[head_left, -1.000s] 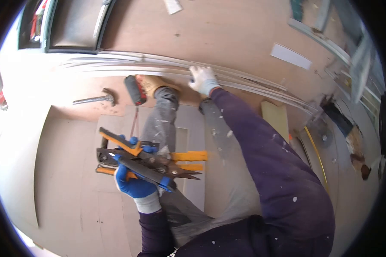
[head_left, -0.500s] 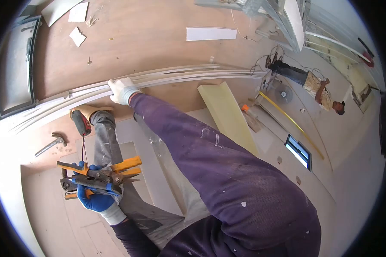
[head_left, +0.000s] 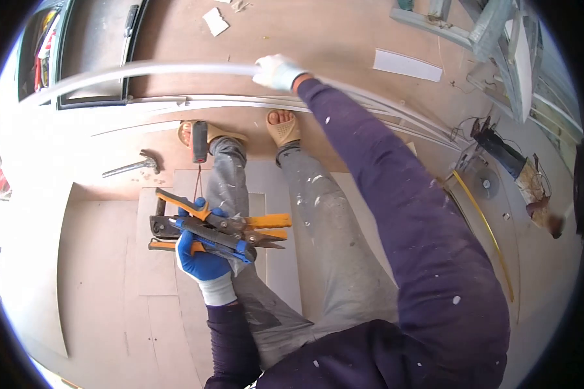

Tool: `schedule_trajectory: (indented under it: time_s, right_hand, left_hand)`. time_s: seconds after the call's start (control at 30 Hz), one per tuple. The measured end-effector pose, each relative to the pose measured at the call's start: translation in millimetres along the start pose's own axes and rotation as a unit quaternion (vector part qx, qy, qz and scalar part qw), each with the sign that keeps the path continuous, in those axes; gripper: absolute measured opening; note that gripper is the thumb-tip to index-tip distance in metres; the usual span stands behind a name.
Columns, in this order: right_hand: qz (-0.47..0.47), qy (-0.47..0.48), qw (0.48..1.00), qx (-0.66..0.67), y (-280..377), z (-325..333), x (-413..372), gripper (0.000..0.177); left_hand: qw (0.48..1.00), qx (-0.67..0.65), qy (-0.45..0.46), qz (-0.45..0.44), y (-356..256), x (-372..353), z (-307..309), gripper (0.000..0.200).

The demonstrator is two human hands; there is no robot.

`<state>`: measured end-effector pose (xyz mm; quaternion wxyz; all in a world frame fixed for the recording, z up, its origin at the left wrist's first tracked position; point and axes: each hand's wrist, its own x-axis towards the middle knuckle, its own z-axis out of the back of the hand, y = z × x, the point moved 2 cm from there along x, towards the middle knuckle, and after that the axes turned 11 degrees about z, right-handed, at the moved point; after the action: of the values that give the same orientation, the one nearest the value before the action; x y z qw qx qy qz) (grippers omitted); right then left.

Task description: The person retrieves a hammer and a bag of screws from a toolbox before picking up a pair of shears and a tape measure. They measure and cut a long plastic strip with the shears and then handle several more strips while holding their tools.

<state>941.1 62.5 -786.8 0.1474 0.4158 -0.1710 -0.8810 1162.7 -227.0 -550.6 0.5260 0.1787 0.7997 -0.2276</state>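
Observation:
My left hand [head_left: 204, 259], in a blue and white glove, is closed around a bundle of hand tools. Among them are orange-handled tin snips [head_left: 224, 223] and a blue and black utility knife [head_left: 214, 237]; the others overlap. A thin cord runs from the bundle to a red and dark grey device [head_left: 200, 144], which appears just in front of my left foot. With my arm stretched forward, my right hand [head_left: 278, 72], gloved in white, is closed around a long white strip [head_left: 169, 69]. This strip bows up over the floor on both sides, blurred by motion.
More white strips [head_left: 233, 102] lie across the floor beyond my sandalled feet. A claw hammer [head_left: 133, 165] rests at left, near a dark-framed panel [head_left: 94, 52]. Another person [head_left: 516, 165] stands at right, by a fan [head_left: 484, 184] and yellow strip [head_left: 486, 230]. Metal framing [head_left: 486, 39] stands upper right.
My right hand has lifted one white strip away from the others on the floor. The tool bundle stays in my left hand. My view has shifted left, bringing both feet into sight.

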Motion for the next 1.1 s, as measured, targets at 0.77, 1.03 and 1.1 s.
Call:
schedule_trajectory:
  time_s: [0.77, 1.03, 1.1]
  right_hand:
    - [-0.056, -0.094, 0.992, -0.059, 7.4, -144.5, 6.1, 0.018]
    - [-0.040, -0.116, 0.989, -0.081, -7.9, -107.5, 7.4, 0.026]
    - [-0.064, -0.138, 0.983, -0.103, -9.6, -116.8, 11.8, 0.030]
  left_hand:
    - [0.995, -0.029, 0.091, -0.011, 2.5, 1.2, 1.0, 0.060]
    - [0.998, -0.025, 0.062, -0.002, -1.6, -1.4, 5.6, 0.065]
    - [0.998, -0.032, 0.053, -0.005, -0.8, -0.7, 5.7, 0.064]
